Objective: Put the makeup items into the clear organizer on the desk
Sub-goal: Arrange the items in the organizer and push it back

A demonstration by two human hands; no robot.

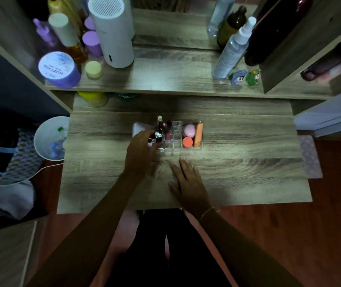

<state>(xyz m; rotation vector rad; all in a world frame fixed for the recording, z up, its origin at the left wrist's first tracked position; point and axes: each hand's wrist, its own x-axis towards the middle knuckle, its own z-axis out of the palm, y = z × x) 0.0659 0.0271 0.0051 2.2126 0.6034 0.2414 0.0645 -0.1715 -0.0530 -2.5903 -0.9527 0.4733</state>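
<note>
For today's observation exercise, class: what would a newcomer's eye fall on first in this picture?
The lit clear organizer at the middle of the wooden desk, with a pink sponge, a round orange sponge and an orange tube in its right compartment. The left hand holds a small dark item at its left end, while the right hand lies flat nearby.

Left hand (141, 148) at clear organizer (192, 147)

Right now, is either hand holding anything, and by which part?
The left hand pinches a small dark makeup item by its near end, at the organizer. The right hand lies flat, empty.
</note>
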